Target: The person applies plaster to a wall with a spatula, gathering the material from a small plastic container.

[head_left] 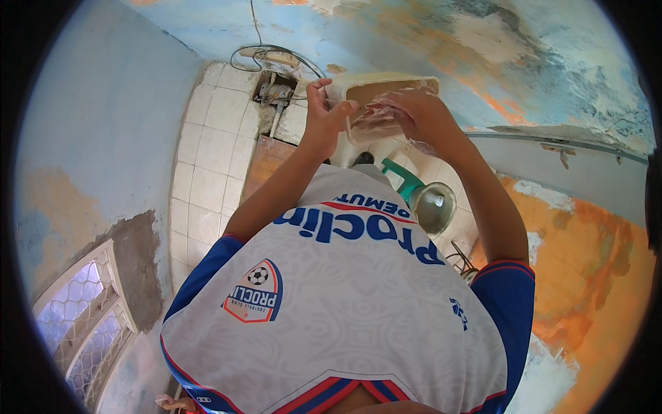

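Note:
A cream rectangular plastic tub (431,84) is directly beneath my hands, close to the far wall, with its opening toward me. My left hand (325,114) is at the tub's left side, thumb and index finger apart, the thumb overlapping the rim. Over the opening, my right hand (412,114) points its stretched, slightly bent fingers left toward my left hand. Whitish wet paste coats its fingers and runs down to the wrist. The inside of the tub looks brownish, and my right hand hides part of it.
A green plastic stool (401,181) and a round bucket (431,219) stand below on pale floor tiles (221,107). Pipes lie in a broken floor hole (276,90), near black cable (293,54). A meshed window (86,303) and another person's hand (176,402) are at lower left.

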The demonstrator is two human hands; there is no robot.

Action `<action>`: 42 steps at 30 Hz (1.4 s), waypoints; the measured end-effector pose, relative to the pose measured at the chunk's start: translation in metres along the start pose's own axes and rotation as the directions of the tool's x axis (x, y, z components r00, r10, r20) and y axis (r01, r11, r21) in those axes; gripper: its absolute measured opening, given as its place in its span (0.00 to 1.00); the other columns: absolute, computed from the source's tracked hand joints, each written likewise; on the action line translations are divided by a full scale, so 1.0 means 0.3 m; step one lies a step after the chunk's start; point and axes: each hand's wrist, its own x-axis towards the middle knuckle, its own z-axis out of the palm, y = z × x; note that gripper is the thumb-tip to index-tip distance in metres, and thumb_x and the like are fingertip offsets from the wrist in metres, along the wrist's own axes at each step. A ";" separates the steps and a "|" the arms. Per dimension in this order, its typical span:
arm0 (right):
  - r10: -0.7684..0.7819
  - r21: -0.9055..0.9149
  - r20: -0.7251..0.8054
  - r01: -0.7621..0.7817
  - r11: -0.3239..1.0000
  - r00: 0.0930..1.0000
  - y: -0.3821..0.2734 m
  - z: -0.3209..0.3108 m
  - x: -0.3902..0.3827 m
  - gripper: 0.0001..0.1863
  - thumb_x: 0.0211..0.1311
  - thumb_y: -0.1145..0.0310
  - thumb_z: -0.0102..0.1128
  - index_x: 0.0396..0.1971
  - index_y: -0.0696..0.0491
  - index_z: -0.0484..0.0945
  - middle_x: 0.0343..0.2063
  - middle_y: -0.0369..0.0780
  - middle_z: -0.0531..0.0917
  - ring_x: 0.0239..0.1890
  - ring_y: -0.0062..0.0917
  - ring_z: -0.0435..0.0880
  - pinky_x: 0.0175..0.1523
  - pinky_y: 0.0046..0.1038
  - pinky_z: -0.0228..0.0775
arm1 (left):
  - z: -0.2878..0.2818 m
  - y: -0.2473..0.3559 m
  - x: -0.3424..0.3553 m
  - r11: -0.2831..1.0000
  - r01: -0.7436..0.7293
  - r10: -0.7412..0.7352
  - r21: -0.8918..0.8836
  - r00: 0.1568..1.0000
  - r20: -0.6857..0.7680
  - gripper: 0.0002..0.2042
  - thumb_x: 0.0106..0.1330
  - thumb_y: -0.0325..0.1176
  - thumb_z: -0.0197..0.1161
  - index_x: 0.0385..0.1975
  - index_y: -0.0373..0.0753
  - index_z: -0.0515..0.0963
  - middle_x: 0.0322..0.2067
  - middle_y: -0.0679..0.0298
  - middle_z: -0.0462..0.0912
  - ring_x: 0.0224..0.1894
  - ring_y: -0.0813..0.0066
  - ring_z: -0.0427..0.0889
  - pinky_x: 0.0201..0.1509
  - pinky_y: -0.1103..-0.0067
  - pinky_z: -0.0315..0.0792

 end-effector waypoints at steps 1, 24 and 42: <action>-0.001 0.030 0.016 0.000 1.000 1.000 -0.001 0.001 0.007 0.14 0.68 0.72 0.55 0.51 0.49 0.81 0.43 0.44 0.86 0.45 0.41 0.84 0.51 0.38 0.75 | 0.000 0.003 -0.002 0.999 0.037 -0.037 -0.008 0.999 -0.014 0.38 0.57 0.35 0.70 0.63 0.41 0.52 0.52 0.55 0.71 0.51 0.69 0.77 0.48 0.73 0.79; 0.132 0.448 0.407 -0.323 0.834 0.904 0.106 -0.036 0.061 0.22 0.58 0.80 0.61 0.55 0.56 0.80 0.43 0.38 0.87 0.43 0.23 0.83 0.52 0.25 0.76 | -0.024 -0.068 0.014 0.893 0.449 -0.448 -0.016 0.893 0.035 0.36 0.60 0.43 0.68 0.63 0.50 0.52 0.58 0.54 0.68 0.57 0.53 0.75 0.45 0.45 0.75; 0.050 0.517 0.490 -0.336 0.787 0.871 0.270 -0.065 0.088 0.23 0.58 0.77 0.60 0.55 0.58 0.79 0.39 0.35 0.85 0.38 0.17 0.80 0.48 0.23 0.74 | 0.058 -0.062 0.045 0.803 0.588 -0.595 0.102 0.801 0.064 0.33 0.62 0.52 0.59 0.66 0.44 0.64 0.58 0.50 0.67 0.60 0.50 0.72 0.50 0.48 0.78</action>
